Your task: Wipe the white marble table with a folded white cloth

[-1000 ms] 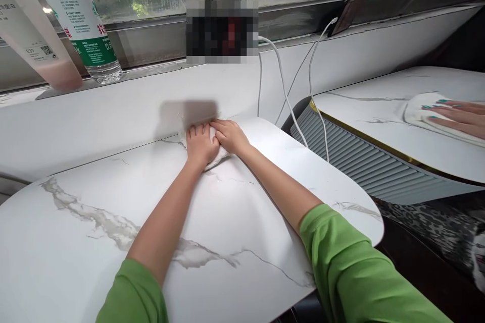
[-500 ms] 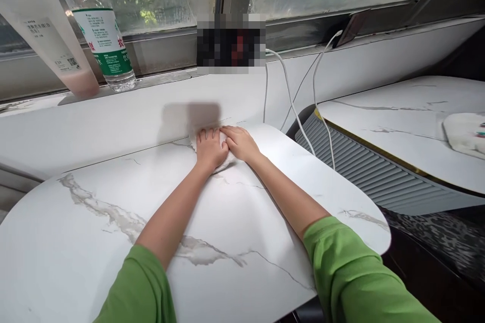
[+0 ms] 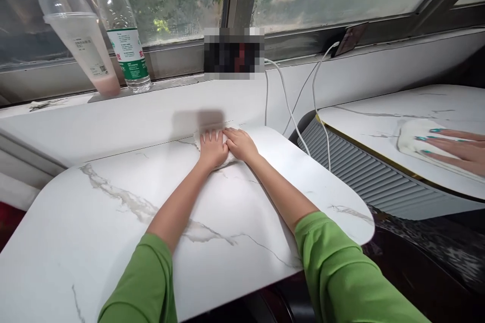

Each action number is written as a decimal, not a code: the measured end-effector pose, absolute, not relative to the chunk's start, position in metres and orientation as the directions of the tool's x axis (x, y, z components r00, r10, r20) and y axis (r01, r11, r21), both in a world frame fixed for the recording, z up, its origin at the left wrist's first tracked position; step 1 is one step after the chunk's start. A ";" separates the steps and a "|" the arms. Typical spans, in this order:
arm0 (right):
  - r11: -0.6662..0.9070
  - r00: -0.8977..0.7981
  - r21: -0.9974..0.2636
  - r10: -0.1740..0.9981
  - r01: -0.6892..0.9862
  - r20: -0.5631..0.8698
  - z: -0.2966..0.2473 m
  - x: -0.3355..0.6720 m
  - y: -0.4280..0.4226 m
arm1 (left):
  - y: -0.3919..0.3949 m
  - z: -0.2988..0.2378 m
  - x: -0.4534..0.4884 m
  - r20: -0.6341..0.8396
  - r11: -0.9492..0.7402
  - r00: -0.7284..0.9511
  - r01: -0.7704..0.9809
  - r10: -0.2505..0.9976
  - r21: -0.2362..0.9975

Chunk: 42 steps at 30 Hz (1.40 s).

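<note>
A white cloth [image 3: 227, 163] lies at the far side of the marble-patterned white table [image 3: 125, 257], close to the wall panel. My left hand [image 3: 212, 149] presses flat on it, fingers stretched out and a little spread. Beside it, my right hand [image 3: 241, 145] also lies flat over the cloth, its fingers extended toward the wall. The two hands touch or nearly touch at the thumbs. Most of the cloth is hidden under them.
On the window ledge stand a plastic cup [image 3: 83, 50] with pink drink and a water bottle [image 3: 131, 55]. White charging cables [image 3: 286, 92] hang beside the table. At right, another person's hand [image 3: 460, 149] rests on a white cloth [image 3: 411, 137] on a second table [image 3: 364, 96].
The view has shifted, showing more of the cup, bottle and table's left side. My hands stay on the cloth with little visible movement. Another person's hand has come into view at right.
</note>
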State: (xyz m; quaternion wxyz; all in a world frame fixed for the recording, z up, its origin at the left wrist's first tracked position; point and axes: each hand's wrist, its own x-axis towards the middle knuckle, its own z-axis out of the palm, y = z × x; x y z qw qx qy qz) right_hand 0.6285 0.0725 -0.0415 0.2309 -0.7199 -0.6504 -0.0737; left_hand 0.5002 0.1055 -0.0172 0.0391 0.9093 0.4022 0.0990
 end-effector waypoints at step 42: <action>0.230 -0.206 -0.113 0.960 0.967 0.191 -0.022 0.454 0.039 | 0.074 -0.011 0.323 0.092 -0.556 0.548 0.818 0.831 0.149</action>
